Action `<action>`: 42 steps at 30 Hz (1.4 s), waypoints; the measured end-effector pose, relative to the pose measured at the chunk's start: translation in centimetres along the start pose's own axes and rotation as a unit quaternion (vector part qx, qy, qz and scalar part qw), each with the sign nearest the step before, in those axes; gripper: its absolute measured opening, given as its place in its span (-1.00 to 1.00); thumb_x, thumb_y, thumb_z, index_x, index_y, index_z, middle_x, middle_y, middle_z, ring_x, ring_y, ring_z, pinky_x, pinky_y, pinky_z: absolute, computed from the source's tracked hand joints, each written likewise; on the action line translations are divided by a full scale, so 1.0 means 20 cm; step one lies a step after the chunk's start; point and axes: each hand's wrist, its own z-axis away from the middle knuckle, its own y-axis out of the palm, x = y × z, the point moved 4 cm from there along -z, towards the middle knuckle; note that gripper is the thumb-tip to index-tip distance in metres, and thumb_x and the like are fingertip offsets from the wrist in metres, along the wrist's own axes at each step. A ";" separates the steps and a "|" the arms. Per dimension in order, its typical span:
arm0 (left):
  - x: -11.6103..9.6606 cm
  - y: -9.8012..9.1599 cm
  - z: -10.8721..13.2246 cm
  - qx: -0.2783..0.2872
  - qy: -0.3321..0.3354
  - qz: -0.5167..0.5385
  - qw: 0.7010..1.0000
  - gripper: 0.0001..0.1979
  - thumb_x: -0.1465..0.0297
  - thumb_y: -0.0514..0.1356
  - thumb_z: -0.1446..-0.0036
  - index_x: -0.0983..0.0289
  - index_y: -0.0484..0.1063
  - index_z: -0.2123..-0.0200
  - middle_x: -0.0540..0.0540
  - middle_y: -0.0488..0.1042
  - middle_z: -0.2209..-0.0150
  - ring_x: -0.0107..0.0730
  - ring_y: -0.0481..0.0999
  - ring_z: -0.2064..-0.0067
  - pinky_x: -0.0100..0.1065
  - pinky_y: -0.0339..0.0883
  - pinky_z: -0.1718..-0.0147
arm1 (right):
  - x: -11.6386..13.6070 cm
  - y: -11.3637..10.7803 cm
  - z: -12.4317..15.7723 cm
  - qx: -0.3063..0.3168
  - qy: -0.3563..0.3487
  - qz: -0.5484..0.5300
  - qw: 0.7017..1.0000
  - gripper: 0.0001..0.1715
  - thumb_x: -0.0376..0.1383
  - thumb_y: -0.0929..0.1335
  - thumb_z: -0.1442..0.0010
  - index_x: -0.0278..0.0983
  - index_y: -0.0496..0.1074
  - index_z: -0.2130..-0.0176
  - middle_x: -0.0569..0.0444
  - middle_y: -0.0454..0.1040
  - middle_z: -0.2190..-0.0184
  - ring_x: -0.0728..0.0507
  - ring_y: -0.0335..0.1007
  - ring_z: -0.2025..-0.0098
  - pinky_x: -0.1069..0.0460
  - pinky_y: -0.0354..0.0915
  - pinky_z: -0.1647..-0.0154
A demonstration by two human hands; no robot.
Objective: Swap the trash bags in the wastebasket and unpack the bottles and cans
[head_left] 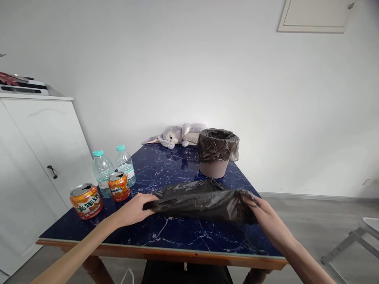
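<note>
A loose black plastic bag point(201, 202) lies stretched across the middle of the blue marble table point(166, 236). My left hand point(136, 209) pinches its left end, fingers closed on the plastic. My right hand point(264, 215) grips the bag's right end in the same way. Behind the bag stands a small pinkish bin point(215, 167) lined with another black bag point(218, 146) folded over its rim.
At the table's left edge stand two orange drink cans point(86, 201) point(119, 186) and two water bottles point(102, 170) point(125, 165). A grey plush toy point(174, 136) lies at the far edge against the wall. A white cabinet point(38, 157) stands to the left.
</note>
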 end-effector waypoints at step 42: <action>0.11 0.12 0.19 -0.188 -0.099 -0.055 0.976 -0.62 0.11 0.10 -0.33 0.18 0.44 -0.07 0.15 0.58 0.17 -0.04 0.65 0.06 -0.08 0.52 0.05 | -0.16 0.52 -0.40 0.146 -0.165 0.429 0.876 -0.20 0.11 0.12 -0.53 -0.25 0.15 -0.52 -0.07 0.05 -0.56 -0.26 -0.18 -0.61 -0.28 -0.27 -0.60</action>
